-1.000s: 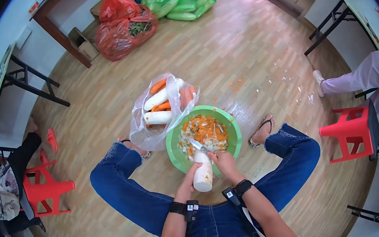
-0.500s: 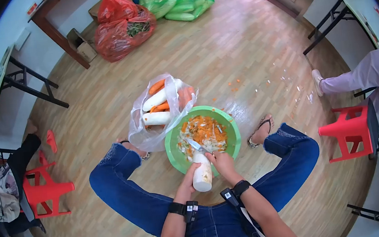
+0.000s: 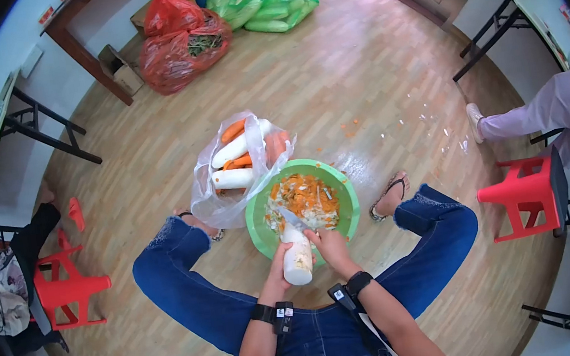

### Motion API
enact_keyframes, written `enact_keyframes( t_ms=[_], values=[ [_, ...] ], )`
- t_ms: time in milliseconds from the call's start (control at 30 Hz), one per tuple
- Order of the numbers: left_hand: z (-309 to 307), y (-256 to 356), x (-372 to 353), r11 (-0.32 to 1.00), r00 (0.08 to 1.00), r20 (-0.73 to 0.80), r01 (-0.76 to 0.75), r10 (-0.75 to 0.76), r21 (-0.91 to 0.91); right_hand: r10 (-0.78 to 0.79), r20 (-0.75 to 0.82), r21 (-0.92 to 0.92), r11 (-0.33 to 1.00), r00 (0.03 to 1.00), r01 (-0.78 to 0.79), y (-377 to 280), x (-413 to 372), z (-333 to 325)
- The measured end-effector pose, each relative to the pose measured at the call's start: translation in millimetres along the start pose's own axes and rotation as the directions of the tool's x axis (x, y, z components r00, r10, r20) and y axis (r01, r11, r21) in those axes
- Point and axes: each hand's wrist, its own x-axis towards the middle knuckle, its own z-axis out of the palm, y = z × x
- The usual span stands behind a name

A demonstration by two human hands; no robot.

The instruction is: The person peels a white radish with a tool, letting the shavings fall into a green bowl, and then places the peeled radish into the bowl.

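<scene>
A thick white radish (image 3: 298,262) is gripped in my left hand (image 3: 279,267), its blunt end toward me and its far end over the green basin (image 3: 351,205). My right hand (image 3: 329,245) is closed on a knife (image 3: 293,218), whose blade lies across the far end of the radish. Orange and white peelings (image 3: 308,202) cover the bottom of the basin. Beside the basin, a clear plastic bag (image 3: 213,204) stands open with white radishes (image 3: 234,178) and carrots (image 3: 233,131) in it.
Scraps of peel (image 3: 444,131) lie on the wooden floor. Red stools (image 3: 521,190) stand on both sides, with a person in pale trousers (image 3: 533,112) at the right and another person at the left. Red (image 3: 177,56) and green bags (image 3: 281,4) lie at the back.
The radish and both my hands have shifted slightly left and up, and the radish's blunt end has swung a little. The knife stays at its far end.
</scene>
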Motion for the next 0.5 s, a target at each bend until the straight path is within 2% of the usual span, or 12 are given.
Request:
enact_keyframes(
  t_ms=[67, 200, 233, 333, 433, 500],
  values=[
    [3.2, -2.4, -0.6, 0.999, 1.0, -0.001, 0.01, -0.01, 0.032, 0.127, 0.001, -0.039, 0.991, 0.992, -0.126, -1.4, 5.5, -2.6],
    [3.5, -2.6, -1.3, 0.999, 0.999, 0.003, 0.035, -0.035, 0.033, 0.084, -0.019, -0.027, 0.996, 0.996, -0.084, 1.0, 2.0, -4.3],
    [-2.1, -2.1, 1.7, 0.999, 1.0, 0.0, 0.03, -0.03, 0.033, 0.084, 0.017, -0.014, 0.996, 0.996, -0.084, 0.1, 1.5, -4.0],
    [-6.6, -2.6, 8.3, 0.996, 0.999, 0.018, -0.033, 0.035, -0.077, 0.049, 0.039, -0.003, 0.999, 0.998, -0.049, -2.7, -4.8, 0.4],
    [2.0, -2.4, -1.4, 0.997, 0.998, -0.036, -0.062, 0.061, -0.048, 0.023, -0.015, -0.011, 1.0, 1.0, -0.024, 3.3, -2.6, 6.2],
    [6.4, -1.7, -6.6, 0.998, 0.999, -0.017, 0.038, -0.037, 0.055, 0.034, -0.059, -0.02, 0.999, 0.998, -0.036, 8.2, 0.6, 5.5]
  ],
)
